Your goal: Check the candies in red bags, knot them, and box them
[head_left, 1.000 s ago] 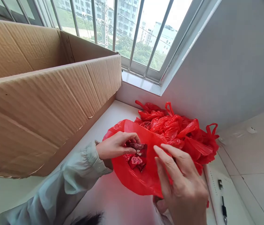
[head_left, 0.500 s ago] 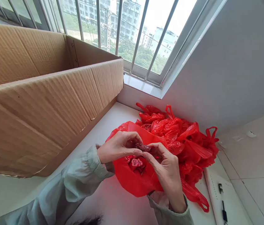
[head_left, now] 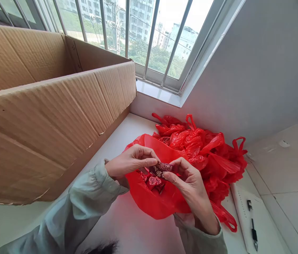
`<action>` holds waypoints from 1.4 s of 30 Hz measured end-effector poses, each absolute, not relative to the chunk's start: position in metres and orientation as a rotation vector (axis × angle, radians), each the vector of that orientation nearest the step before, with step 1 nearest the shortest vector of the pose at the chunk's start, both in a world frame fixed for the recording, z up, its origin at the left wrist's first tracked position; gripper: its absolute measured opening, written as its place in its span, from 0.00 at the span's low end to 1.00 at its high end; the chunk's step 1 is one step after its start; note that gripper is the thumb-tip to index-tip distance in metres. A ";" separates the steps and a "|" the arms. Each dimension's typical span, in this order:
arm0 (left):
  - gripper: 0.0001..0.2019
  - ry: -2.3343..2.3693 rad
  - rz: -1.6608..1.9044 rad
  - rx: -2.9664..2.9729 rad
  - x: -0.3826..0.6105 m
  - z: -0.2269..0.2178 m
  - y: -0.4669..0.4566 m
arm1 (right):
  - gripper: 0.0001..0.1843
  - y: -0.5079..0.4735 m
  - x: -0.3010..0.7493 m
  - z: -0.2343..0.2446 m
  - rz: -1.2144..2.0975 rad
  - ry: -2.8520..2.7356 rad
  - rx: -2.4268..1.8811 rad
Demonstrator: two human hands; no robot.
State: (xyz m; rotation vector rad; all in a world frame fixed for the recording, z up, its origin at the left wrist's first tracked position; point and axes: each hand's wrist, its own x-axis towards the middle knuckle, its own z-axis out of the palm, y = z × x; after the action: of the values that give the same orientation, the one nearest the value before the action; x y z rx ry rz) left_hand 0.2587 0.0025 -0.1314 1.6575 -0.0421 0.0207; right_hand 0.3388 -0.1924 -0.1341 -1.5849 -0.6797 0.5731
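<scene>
Bag [head_left: 151,208] w/ red pkts [head_left: 154,181]; L hand [head_left: 128,161] + R hand [head_left: 190,180] pinch dk pkt [head_left: 158,171] above. Box [head_left: 45,130] on wht table [head_left: 138,125], nr window [head_left: 162,60].

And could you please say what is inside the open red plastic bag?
Small red packets with pink labels lie inside the red plastic bag. The left hand and right hand hold a dark printed packet over them; anything beneath the top packets is covered.

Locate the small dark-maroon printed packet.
In the head view's lower middle, the packet is held between left hand and right hand, over the open red plastic bag.
</scene>
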 end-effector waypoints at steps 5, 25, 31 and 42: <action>0.11 -0.086 0.079 1.575 0.261 -0.136 -0.009 | 0.06 -0.191 0.333 -0.130 0.449 -0.777 -1.772; 0.07 -0.005 0.193 1.715 0.261 -0.137 -0.015 | 0.05 -0.189 0.333 -0.129 0.407 -0.799 -1.834; 0.08 -0.054 0.124 1.770 0.261 -0.140 -0.010 | 0.10 -0.192 0.336 -0.127 0.375 -0.879 -1.845; 0.09 -0.051 0.024 1.764 0.258 -0.133 0.005 | 0.14 -0.199 0.342 -0.129 0.484 -0.806 -1.726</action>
State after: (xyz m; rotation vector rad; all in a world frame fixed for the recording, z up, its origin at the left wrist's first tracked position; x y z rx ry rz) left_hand 0.2578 0.0045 -0.1333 1.7637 -0.0512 0.0244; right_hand 0.3424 -0.1987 -0.1293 -1.7261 -0.8056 0.4837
